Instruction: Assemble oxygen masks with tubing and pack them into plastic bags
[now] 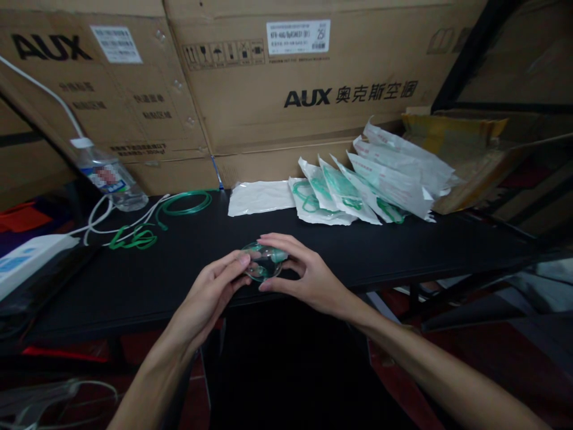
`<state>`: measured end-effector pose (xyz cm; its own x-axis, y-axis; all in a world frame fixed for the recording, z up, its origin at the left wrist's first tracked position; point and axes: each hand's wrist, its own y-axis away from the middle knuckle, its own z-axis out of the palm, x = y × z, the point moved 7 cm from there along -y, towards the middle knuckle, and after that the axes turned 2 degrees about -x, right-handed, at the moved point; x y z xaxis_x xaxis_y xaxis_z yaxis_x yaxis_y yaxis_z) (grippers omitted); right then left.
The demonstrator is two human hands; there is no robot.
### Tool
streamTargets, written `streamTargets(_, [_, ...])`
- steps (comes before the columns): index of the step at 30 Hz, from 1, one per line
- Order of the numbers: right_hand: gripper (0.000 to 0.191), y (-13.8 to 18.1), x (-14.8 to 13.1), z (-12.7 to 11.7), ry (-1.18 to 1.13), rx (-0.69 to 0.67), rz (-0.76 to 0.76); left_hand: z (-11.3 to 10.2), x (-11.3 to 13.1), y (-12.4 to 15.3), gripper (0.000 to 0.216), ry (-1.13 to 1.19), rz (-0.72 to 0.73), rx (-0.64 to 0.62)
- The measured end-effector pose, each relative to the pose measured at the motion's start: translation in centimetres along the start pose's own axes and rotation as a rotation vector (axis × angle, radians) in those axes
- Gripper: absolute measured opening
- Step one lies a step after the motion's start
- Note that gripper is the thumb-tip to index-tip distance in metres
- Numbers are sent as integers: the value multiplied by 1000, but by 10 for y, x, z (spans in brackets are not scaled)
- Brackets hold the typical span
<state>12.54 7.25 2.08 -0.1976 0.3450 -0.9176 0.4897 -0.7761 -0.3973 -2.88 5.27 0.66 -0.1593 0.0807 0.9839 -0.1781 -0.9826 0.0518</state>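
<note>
Between my two hands, over the front part of the black table [188, 280], is a clear oxygen mask [265, 266] with a greenish tint. My left hand [224, 278] pinches its left rim between thumb and fingers. Curved around the right side is my right hand [308, 272], its fingertips on the upper edge and the thumb at the lower edge. Behind lie a coil of green tubing [190, 203] and a bunched green strap [134, 237]. At the back is a flat white packet [260, 198].
Several sealed packets [349, 191] with green contents lean in a row at the back right. Large cardboard boxes [250, 125] wall off the rear. On the left are a plastic bottle [111, 179], white cables [96, 218] and a white power strip [33, 260].
</note>
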Motion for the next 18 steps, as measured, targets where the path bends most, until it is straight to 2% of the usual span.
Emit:
streamTargets(2, [58,0,2,1,28,6,-18,0,1,0,26,-2,14,12])
streamTargets(7, [50,1,9,-1,-22,37,70,2,4,-2,23,-51,76,4])
streamTargets(11, [47,2,5,-2,33,50,39,3,5,-2,26,-166,93,11])
streamTargets(14, [41,3,5,-4,65,103,55,0,10,2,35,-407,134,20])
streamTargets(16, [36,3,6,-5,60,126,90,-13,23,5,36,-646,220,116])
streamTargets(18, [33,3,7,-5,41,125,109,-34,41,7,37,-905,324,269])
